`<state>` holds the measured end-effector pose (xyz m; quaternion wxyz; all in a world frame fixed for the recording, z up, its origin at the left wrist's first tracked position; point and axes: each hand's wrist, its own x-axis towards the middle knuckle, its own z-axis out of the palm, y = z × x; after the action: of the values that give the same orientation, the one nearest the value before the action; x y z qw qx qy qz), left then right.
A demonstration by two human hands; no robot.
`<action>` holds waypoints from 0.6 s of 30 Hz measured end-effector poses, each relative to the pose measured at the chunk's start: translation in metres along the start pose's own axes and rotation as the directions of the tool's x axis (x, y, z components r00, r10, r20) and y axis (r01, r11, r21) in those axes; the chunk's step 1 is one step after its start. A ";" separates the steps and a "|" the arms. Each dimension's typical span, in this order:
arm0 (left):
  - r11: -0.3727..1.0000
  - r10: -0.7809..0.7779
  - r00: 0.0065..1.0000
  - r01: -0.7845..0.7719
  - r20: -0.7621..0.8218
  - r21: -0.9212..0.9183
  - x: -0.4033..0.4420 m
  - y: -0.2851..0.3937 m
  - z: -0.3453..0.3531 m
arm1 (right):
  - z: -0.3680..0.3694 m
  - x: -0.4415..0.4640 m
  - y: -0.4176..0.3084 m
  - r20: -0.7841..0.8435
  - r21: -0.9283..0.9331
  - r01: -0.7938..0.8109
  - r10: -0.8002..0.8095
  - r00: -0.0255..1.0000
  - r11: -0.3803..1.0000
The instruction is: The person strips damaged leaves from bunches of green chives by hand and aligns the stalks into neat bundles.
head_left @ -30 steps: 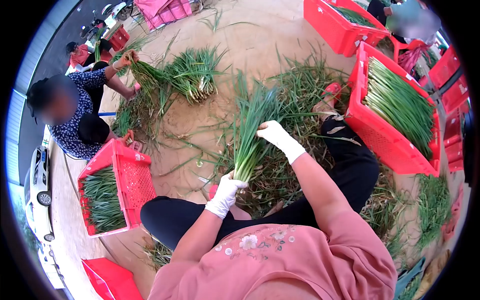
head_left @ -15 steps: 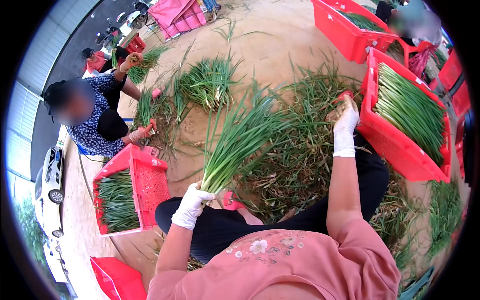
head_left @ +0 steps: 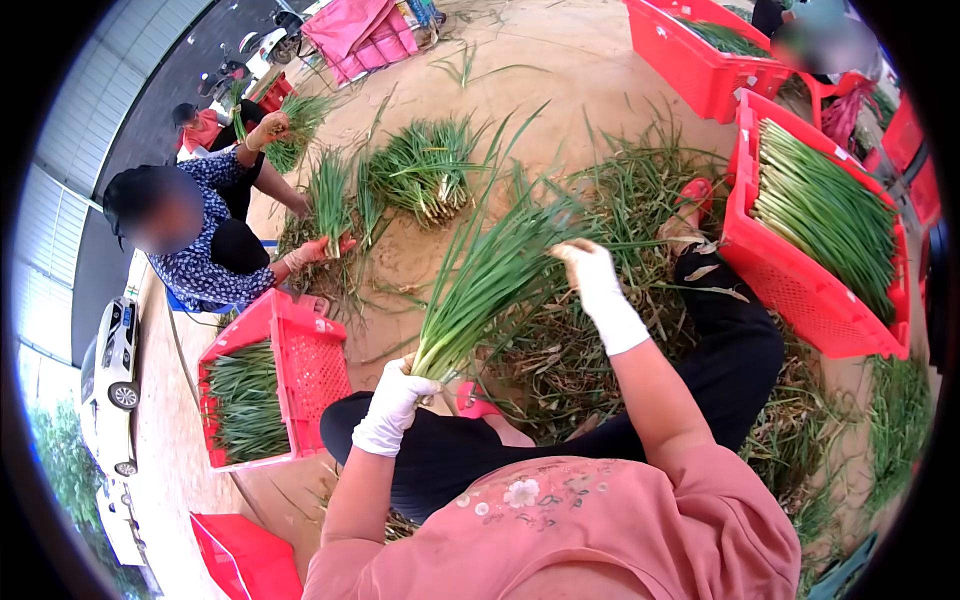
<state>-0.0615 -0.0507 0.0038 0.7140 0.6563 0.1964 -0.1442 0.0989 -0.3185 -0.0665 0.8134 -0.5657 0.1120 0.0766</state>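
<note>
Through the head camera I took the heap (head_left: 555, 375) of loose leaves as landmark. The bunch (head_left: 465, 305) of green stalks was in the air at the heap's left side, its leaves fanning forward and rightward. Left hand (head_left: 397, 393), gloved, was left of the heap, fingers closed round the pale stem ends. Right hand (head_left: 598, 290), gloved, was above the heap, fingers bent, tips near the leaves; I could not tell whether they pinched any. The right crate (head_left: 800, 290), packed with stalks, stood right of the heap; the left crate (head_left: 318, 375), holding greens, stood left of it. Beyond the heap, to its left, lay a pile (head_left: 425, 170) of stalks; farther left, a co-worker (head_left: 200, 265) held a clump (head_left: 330, 190).
</note>
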 end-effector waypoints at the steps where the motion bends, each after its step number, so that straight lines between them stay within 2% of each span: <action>1: 1.000 0.000 1.000 0.000 0.008 -0.002 -0.001 0.000 -0.002 | -0.024 0.010 -0.002 -0.046 0.124 0.015 -0.009 0.999 0.992; 2: 1.000 0.002 1.000 -0.002 0.015 -0.004 -0.001 0.001 -0.003 | -0.050 0.020 -0.004 -0.092 0.246 0.035 -0.013 0.996 0.969; 4: 1.000 0.003 1.000 -0.002 0.009 -0.016 -0.005 0.007 -0.004 | -0.105 0.038 -0.003 -0.302 0.345 0.119 -0.010 0.953 0.931; 5: 1.000 0.002 1.000 -0.001 0.003 -0.028 -0.007 0.011 -0.004 | -0.131 0.046 -0.003 -0.409 0.381 0.129 0.042 0.912 0.916; 7: 0.998 0.003 1.000 -0.003 0.001 -0.067 -0.006 0.013 -0.010 | -0.168 0.048 -0.003 -0.502 0.368 0.249 -0.034 0.864 0.896; 8: 0.998 0.004 1.000 -0.004 0.001 -0.066 -0.007 0.015 -0.013 | -0.179 0.051 0.000 -0.577 0.317 0.236 -0.011 0.817 0.919; 9: 0.993 -0.001 1.000 0.001 0.003 -0.119 -0.007 0.017 -0.016 | -0.172 0.048 0.003 -0.578 0.318 0.237 -0.011 0.816 0.918; 10: 0.985 -0.006 1.000 0.007 0.007 -0.171 -0.008 0.020 -0.015 | -0.156 0.042 0.006 -0.719 -0.440 -0.097 -0.286 0.634 0.893; 11: 0.957 -0.035 0.998 0.048 0.048 -0.286 -0.014 0.025 -0.012 | -0.142 0.037 0.006 -0.575 -0.803 -0.524 -0.604 0.552 0.285; 12: 0.958 -0.033 0.998 0.046 0.052 -0.284 -0.011 0.025 -0.008 | -0.135 0.028 0.005 -0.462 -0.883 -0.415 -0.551 0.695 0.218; 13: 0.899 0.018 0.992 0.037 0.122 -0.437 -0.008 0.025 -0.001 | -0.140 0.037 0.012 -0.380 -0.910 -0.275 -0.357 0.853 0.311; 14: 0.814 0.076 0.981 0.043 0.179 -0.580 -0.006 0.024 0.005 | -0.141 0.043 0.032 -0.176 -0.798 0.028 -0.277 0.945 0.602; 15: 0.792 0.118 0.965 0.050 0.233 -0.609 0.002 0.019 0.009 | -0.105 0.018 0.007 -0.125 -0.590 -0.111 0.045 0.991 0.800; 16: 0.798 0.107 0.971 0.044 0.213 -0.601 0.011 0.014 0.013 | -0.085 0.008 0.003 0.065 -0.582 -0.136 0.213 0.975 0.802; 17: 0.786 0.144 0.964 0.027 0.225 -0.618 0.018 0.015 0.026 | -0.063 -0.009 -0.006 0.168 -0.685 -0.219 0.443 0.881 0.695; 18: 0.771 0.179 0.954 0.014 0.239 -0.636 0.025 0.014 0.042 | -0.052 -0.009 0.009 0.364 -0.638 -0.204 0.524 0.770 0.743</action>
<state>-0.0294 -0.0896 0.0074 0.9187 0.3591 0.0987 -0.1313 0.0833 -0.3637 -0.0898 0.5742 -0.7019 -0.0280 0.4206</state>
